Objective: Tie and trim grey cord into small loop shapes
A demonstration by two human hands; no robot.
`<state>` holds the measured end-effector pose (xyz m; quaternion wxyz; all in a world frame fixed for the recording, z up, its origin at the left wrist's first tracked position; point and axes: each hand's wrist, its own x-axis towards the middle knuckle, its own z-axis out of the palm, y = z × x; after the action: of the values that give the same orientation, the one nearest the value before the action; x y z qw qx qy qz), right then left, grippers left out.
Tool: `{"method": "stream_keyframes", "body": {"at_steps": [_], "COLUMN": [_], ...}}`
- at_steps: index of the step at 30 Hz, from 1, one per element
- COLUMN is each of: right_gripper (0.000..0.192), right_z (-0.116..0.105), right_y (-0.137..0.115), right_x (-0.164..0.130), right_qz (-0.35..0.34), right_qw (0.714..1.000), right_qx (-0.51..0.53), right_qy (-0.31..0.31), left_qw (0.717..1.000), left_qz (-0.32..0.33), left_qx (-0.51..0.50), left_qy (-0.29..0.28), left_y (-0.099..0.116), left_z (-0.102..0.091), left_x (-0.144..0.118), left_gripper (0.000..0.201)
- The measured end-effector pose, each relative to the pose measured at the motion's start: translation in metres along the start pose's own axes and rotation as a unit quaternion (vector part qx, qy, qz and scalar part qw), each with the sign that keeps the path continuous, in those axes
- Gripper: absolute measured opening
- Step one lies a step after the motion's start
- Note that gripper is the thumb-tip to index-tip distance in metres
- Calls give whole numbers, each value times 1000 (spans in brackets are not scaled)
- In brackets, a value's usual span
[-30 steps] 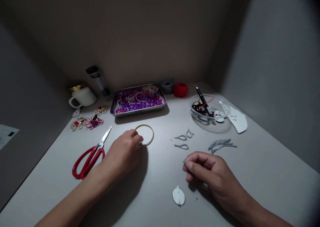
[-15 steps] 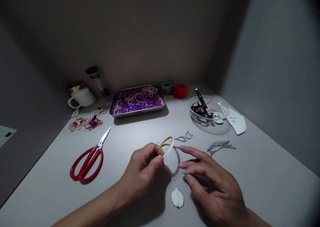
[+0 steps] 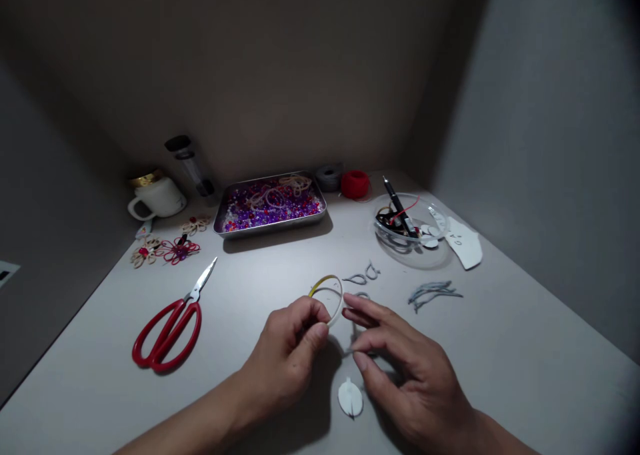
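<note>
Left hand [image 3: 287,355] pinches the tape ring [image 3: 327,297] between thumb and fingers, lifted off the table [image 3: 525,348] at centre. Right hand [image 3: 400,368], fingers spread and loose, touches the ring's right edge. Near them lies a white leaf cutout [image 3: 350,398]. Red scissors [image 3: 167,325] sit left, bead tray [image 3: 270,205] far behind.
</note>
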<state>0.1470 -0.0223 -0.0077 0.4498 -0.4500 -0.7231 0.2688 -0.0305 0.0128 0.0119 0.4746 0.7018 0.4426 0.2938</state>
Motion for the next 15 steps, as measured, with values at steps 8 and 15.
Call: {"method": "stream_keyframes", "body": {"at_steps": [8,15], "right_gripper": [17,18], "right_z": [1,0], "right_y": [-4,-5], "right_x": [1,2], "right_qz": [-114,-108], "right_qw": [993,994], "right_qx": [-12,-6], "right_qy": [5,4], "left_qw": [999,993], "left_qz": [41,88], "left_qx": [17,74], "left_qy": [22,36], "left_y": [-7,-14], "left_z": [5,8], "left_x": [1,1], "left_gripper": [17,17]}}
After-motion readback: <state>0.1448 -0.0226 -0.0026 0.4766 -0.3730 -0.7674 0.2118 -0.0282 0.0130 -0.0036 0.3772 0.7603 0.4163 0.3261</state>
